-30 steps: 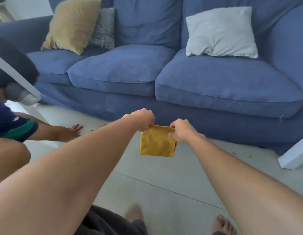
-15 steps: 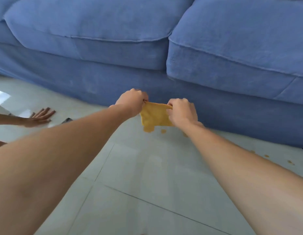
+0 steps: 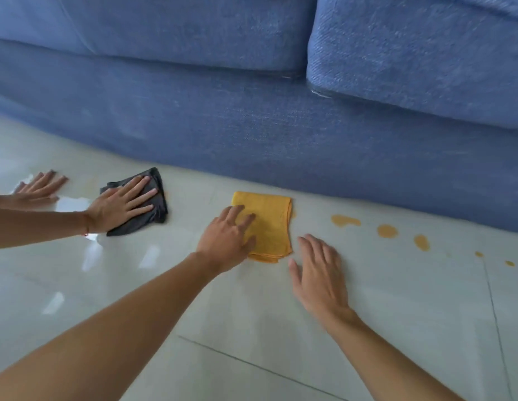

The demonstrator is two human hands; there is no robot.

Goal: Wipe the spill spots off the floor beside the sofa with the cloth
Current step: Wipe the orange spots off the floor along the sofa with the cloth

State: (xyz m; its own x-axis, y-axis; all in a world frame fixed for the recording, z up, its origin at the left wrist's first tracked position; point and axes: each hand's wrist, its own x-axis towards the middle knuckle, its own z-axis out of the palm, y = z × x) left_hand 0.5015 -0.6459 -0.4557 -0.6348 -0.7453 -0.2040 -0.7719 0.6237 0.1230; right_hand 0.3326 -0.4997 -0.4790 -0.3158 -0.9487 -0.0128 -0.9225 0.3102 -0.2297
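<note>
Yellow cloth (image 3: 265, 224), folded to a rough square, lies flat on the pale tiled floor (image 3: 396, 314) at centre frame, close to the base of the blue sofa (image 3: 281, 134). Left hand (image 3: 227, 237) rests palm-down on the cloth's lower-left part, fingers spread and pressing, not gripping. Right hand (image 3: 320, 272) is open and flat, fingers extended, just right of the cloth and apart from it, holding nothing; whether it touches the floor cannot be told.

Spill spots (image 3: 386, 230), orange in colour, run in a line from right of the cloth toward the right edge of the frame, shrinking in size. None is under the cloth's visible outline.

At left of frame, a second person's hand (image 3: 121, 205) lies flat on a dark grey cloth (image 3: 153, 209); another hand (image 3: 40, 186) rests open on the floor at far left.
</note>
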